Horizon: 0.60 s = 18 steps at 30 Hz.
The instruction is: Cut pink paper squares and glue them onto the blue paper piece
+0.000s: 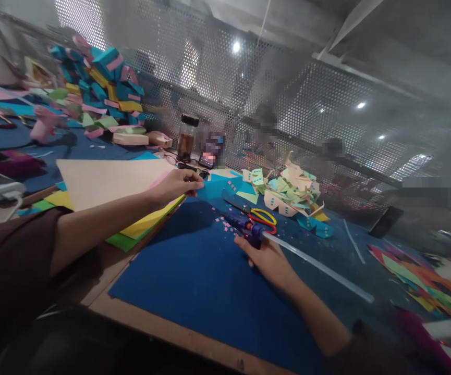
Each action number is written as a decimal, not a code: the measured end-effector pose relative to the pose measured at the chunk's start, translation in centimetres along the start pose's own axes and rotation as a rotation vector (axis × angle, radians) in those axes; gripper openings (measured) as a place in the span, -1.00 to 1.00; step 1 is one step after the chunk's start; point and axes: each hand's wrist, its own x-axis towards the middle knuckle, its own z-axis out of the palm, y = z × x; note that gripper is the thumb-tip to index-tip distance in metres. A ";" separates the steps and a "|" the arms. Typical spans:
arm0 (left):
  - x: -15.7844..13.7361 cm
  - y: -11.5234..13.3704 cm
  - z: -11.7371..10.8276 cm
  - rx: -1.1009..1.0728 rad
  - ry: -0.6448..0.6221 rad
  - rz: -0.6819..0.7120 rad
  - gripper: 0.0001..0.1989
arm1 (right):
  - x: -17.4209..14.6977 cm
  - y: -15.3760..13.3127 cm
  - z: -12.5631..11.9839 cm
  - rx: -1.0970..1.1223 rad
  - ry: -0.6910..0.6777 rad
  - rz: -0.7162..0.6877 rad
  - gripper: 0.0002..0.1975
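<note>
My left hand (178, 186) is closed in a pinch at the left end of a bright blue piece of paper (219, 186), which carries a few small pink squares. My right hand (266, 256) is wrapped around a dark blue hot glue gun (253, 232), with a long clear glue stick (322, 268) jutting from its back. The gun's nozzle points left, close to loose pink paper squares (225, 225) scattered on the blue mat (194, 276). Just beyond the gun lie scissors (263, 215) with red and yellow handles.
Folded paper pieces with blue dots (291, 187) are heaped behind the scissors. Sheets of coloured paper (111, 179) lie left. A jar (187, 138) and a phone (206, 162) stand near the mesh partition. Another glue stick (353, 240) and paper scraps (416, 276) are at right.
</note>
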 end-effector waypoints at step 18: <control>-0.5 0.4 0.4 0.024 -0.011 -0.028 -0.92 | 1.9 0.1 0.0 0.018 -0.111 -0.039 -0.66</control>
